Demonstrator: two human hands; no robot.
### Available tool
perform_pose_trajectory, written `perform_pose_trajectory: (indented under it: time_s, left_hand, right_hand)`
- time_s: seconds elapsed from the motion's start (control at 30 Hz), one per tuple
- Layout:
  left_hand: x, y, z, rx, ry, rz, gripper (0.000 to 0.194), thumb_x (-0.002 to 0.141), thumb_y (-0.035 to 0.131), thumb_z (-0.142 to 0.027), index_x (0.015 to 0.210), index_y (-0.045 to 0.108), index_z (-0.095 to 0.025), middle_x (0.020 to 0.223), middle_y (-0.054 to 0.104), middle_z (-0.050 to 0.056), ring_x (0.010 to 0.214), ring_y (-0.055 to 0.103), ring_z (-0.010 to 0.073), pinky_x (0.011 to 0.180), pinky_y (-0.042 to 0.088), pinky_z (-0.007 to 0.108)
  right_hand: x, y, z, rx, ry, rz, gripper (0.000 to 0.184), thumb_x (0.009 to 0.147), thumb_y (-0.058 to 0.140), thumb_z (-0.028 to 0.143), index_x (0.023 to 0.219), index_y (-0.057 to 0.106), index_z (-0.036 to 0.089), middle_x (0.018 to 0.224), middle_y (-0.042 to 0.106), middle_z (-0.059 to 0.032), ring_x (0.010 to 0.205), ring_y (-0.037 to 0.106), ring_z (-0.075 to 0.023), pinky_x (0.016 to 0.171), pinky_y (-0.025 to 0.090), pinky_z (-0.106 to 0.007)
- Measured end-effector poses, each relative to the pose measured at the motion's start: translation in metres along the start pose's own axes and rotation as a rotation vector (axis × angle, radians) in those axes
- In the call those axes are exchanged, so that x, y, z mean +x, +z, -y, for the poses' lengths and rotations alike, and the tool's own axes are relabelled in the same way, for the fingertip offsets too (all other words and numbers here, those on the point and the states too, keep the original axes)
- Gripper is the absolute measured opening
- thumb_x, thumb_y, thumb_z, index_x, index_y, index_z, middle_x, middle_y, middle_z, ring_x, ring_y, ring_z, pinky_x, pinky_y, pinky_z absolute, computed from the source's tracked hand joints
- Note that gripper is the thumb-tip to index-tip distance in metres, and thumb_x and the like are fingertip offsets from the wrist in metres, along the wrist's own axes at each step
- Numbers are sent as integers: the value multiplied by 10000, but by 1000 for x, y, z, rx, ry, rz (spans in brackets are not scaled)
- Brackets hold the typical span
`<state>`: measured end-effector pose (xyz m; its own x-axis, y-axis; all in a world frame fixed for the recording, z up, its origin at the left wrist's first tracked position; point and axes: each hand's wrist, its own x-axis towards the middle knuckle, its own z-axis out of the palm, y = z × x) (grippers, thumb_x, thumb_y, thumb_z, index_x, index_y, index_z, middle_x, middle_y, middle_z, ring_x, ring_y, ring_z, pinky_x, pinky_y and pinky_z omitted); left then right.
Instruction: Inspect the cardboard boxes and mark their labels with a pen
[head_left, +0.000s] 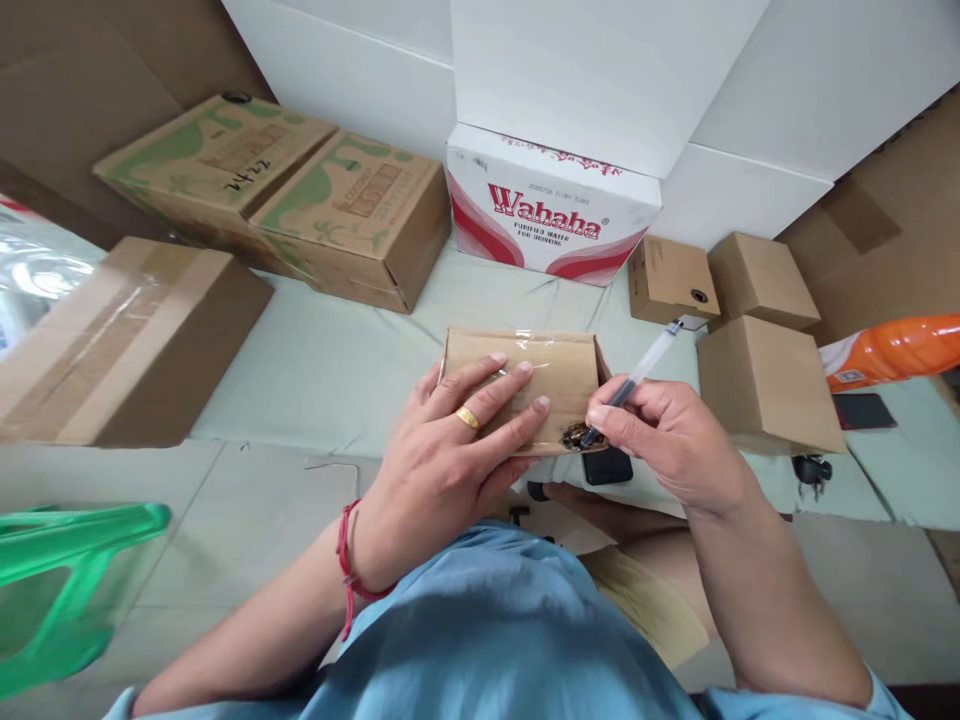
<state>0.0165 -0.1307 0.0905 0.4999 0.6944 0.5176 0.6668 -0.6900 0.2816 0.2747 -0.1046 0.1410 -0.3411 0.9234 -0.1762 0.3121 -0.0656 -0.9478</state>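
Note:
A small cardboard box (564, 375) lies in front of me at the near edge of the cloth, with clear tape along its far edge. My left hand (469, 425) rests flat on its left part, fingers spread; a gold ring and a red cord bracelet are on that hand and wrist. Between the thumb and fingers of my right hand (652, 425) is a pen (651, 357) with a clear barrel, its tip pointing down at the box's near right corner. Dark scribbled marks show at that corner. The pen's exact contact with the cardboard is hard to make out.
A Wahaha water carton (551, 215) stands at the back. Green-printed cartons (352, 215) and a taped box (135, 340) are at left. Small boxes (769, 385), an orange bottle (900, 350) and a phone (864, 411) sit at right. A green stool (75, 580) is lower left.

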Motion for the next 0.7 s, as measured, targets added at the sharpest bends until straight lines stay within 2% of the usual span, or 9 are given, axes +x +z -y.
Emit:
perform_pose_trajectory:
  time_s: [0.27,0.5,0.6,0.7]
  left_hand:
    - [-1,0,-2,14,0,-5,371,1078,692,-361,1433,698,-257,1588,672,122,1482,592,365,1152,500,571]
    - [-2,-2,0,10,9,-4,375,1082,677,-365,1440,702,-255,1586,672,129,1481,596,367,1175,480,575]
    - [-2,-2,0,16,16,-7,372,1086,671,-368,1436,703,-249,1586,672,134,1473,601,369,1161,488,574]
    - [-3,-2,-1,22,6,-3,373,1086,670,-367,1442,701,-258,1589,670,128,1479,597,367,1177,478,579]
  right_hand:
    - [7,-5,10,-127,32,61,250,935,661,363,749,612,203,673,535,42,624,440,-106,580,382,-236]
    - [8,-6,10,-227,35,-18,213,885,660,319,716,586,214,658,512,41,632,444,-115,569,376,-236]
    - [3,-4,10,-211,-11,-114,233,917,696,337,736,623,210,641,492,44,598,422,-108,540,350,-240]
    - [-8,-9,2,-58,-133,-343,252,971,733,416,829,684,215,631,488,49,568,404,-109,519,320,-250]
